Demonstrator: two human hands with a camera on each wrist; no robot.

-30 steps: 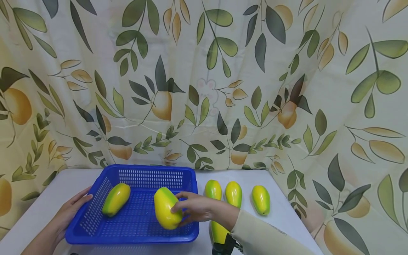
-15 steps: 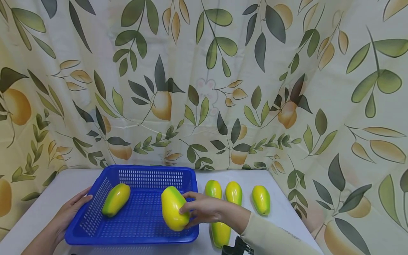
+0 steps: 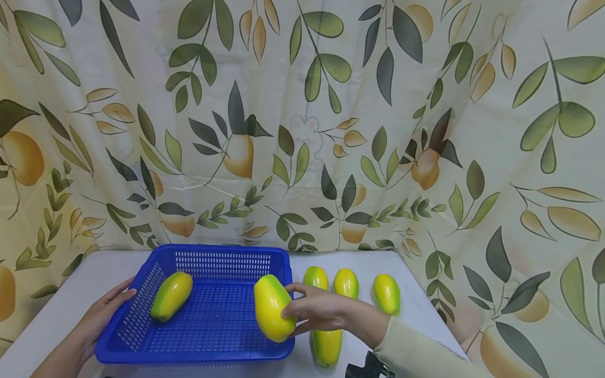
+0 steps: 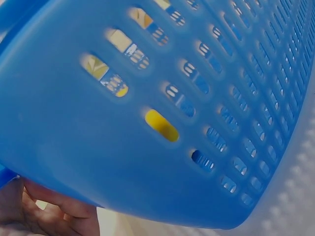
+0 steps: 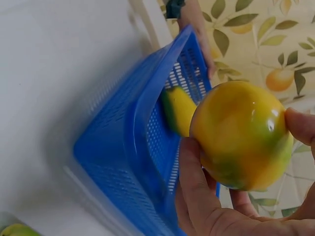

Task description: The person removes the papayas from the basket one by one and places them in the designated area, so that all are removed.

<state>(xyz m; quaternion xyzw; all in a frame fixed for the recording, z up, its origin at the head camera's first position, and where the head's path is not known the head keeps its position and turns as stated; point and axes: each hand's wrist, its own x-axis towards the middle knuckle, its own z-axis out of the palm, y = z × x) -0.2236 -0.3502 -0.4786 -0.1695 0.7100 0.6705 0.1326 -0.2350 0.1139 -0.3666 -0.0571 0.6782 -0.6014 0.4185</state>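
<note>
My right hand point(image 3: 321, 311) grips a yellow-green papaya point(image 3: 273, 310) between thumb and fingers, over the right rim of the blue plastic basket point(image 3: 203, 355). In the right wrist view the held papaya point(image 5: 241, 135) shows its rounded end, with fingers on both sides. Inside the basket, at its left, lies another papaya point(image 3: 171, 296). My left hand point(image 3: 101, 314) holds the basket's left rim, thumb on top. Its curled fingers point(image 4: 61, 209) show beneath the rim in the left wrist view, where the slotted wall point(image 4: 123, 142) hides most of the inside.
Right of the basket, several papayas lie on the white table point(image 3: 425, 328): two at the back point(image 3: 346, 283), one farther right point(image 3: 386, 295), and one in front point(image 3: 327, 347), partly covered by my right hand. A leaf-patterned curtain point(image 3: 302, 199) hangs behind the table.
My right hand has moved right with the papaya, from over the basket's right half to its right rim. The left hand and the basket have stayed in place.
</note>
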